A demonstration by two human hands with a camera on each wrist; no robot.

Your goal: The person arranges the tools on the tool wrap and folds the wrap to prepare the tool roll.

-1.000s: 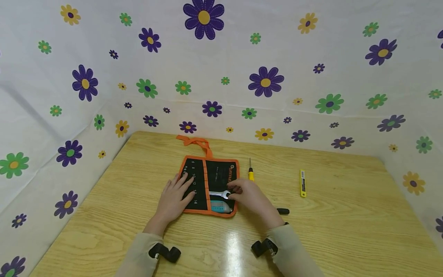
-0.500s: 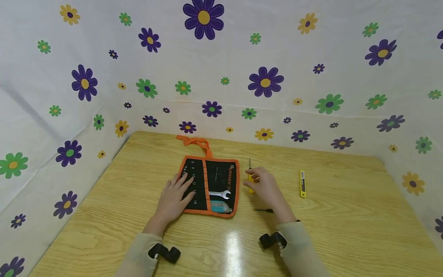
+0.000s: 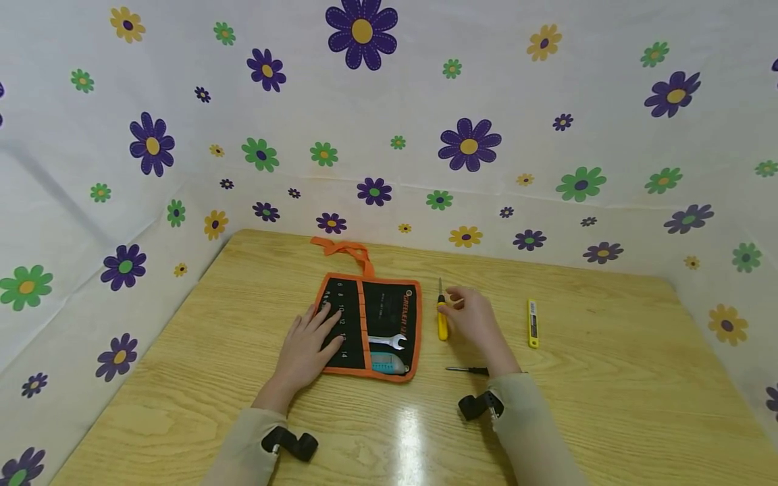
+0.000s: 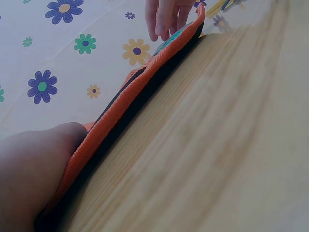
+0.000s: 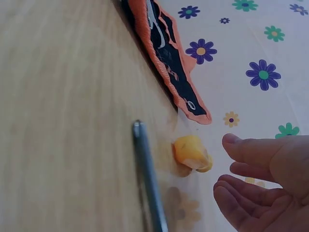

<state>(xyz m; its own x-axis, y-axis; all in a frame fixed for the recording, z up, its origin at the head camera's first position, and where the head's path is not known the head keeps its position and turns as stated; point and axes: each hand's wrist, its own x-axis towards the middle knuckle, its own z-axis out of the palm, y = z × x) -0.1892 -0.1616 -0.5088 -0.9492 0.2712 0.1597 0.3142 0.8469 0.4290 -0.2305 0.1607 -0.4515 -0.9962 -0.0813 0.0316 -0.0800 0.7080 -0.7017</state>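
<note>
My left hand (image 3: 308,349) lies with spread fingers on the left pocket panel of a black tool pouch (image 3: 389,307) with orange edging. Out of its pocket stick the open end of a wrench (image 3: 389,342) and a teal utility knife (image 3: 386,363). To the pouch's right a screwdriver with a yellow handle (image 3: 442,325) lies tip away from me. My right hand (image 3: 476,318) hovers beside that handle, fingers loosely bent; the right wrist view shows a gap between fingers and the yellow handle (image 5: 190,152). Nearer me lies a black-handled screwdriver (image 3: 467,370), partly behind my right wrist.
Farther right on the wooden table (image 3: 608,378) lies a flat yellow object with a label (image 3: 533,324). An orange tie strap (image 3: 349,250) trails from the pouch's far edge. A flowered cloth (image 3: 389,121) stands behind the table.
My right hand has let go of the wrench end, left the pouch and moved right to beside the yellow screwdriver. The left hand, pouch and tools have stayed put.
</note>
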